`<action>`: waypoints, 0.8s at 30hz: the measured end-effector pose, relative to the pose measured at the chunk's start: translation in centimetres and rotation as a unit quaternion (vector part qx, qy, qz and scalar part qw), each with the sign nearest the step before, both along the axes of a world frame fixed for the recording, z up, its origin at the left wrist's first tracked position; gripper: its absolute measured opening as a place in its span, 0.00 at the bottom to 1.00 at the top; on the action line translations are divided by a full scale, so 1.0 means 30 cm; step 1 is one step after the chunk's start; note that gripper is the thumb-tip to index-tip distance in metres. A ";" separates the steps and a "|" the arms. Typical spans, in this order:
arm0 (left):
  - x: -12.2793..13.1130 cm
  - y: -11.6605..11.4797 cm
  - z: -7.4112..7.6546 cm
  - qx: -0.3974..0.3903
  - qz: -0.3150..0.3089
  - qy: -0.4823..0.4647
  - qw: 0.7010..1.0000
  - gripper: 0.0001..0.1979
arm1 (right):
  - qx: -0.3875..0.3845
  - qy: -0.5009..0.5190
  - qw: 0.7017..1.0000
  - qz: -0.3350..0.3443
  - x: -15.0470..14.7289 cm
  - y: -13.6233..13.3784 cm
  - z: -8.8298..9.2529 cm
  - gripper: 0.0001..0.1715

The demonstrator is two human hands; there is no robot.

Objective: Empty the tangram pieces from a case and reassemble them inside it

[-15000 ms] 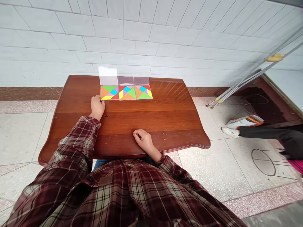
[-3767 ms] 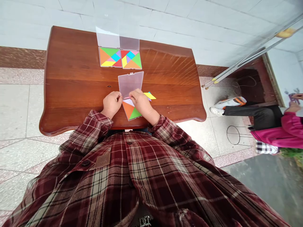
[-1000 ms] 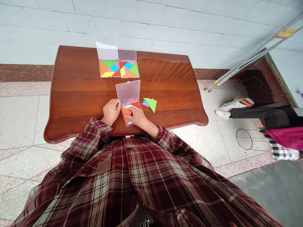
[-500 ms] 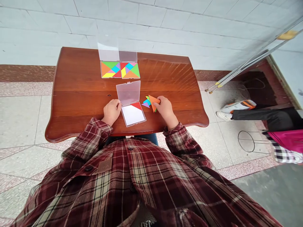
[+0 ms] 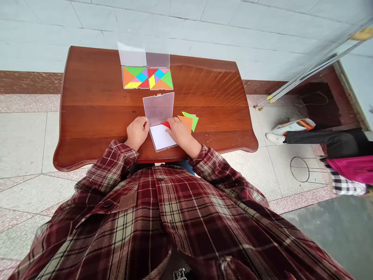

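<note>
An open clear tangram case point(image 5: 159, 109) lies in front of me, its lid raised. Its white tray point(image 5: 160, 139) has a red tangram piece point(image 5: 166, 124) in the upper right corner, partly covered by my fingers. My left hand point(image 5: 137, 131) is closed on the left edge of the case near the hinge. Over the tray's right side is my right hand point(image 5: 181, 133), fingers bent together; whatever they hold is hidden. Just beyond that hand lie an orange piece point(image 5: 187, 121) and a green piece point(image 5: 192, 119), overlapping, with bits of yellow and pink showing.
Two filled tangram cases point(image 5: 135, 77) stand open side by side toward the back of the wooden table point(image 5: 96, 116). A tiled wall point(image 5: 204, 27) rises behind it. On the right are crutches point(image 5: 297, 79), a bag point(image 5: 294, 126) and another person's leg point(image 5: 317, 138).
My right hand has moved left from the loose pieces to over the tray. The pile has shifted; its blue and purple pieces no longer show. My left hand keeps its place at the case.
</note>
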State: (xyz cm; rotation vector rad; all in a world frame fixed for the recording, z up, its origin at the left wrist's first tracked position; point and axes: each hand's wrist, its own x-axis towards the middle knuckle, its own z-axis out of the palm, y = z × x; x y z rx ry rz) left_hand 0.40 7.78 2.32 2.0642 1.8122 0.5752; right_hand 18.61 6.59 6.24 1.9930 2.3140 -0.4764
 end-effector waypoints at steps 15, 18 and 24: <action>0.002 -0.006 0.015 -0.007 -0.001 -0.003 1.000 0.08 | 0.011 -0.138 0.990 0.038 -0.011 0.022 -0.010 0.20; 0.000 -0.002 0.002 -0.002 -0.002 0.001 1.000 0.08 | 0.006 -0.138 0.988 0.066 0.006 0.029 0.000 0.20; -0.003 0.003 -0.014 0.000 -0.004 0.006 1.000 0.08 | 0.010 -0.118 0.992 0.043 0.022 0.037 0.003 0.21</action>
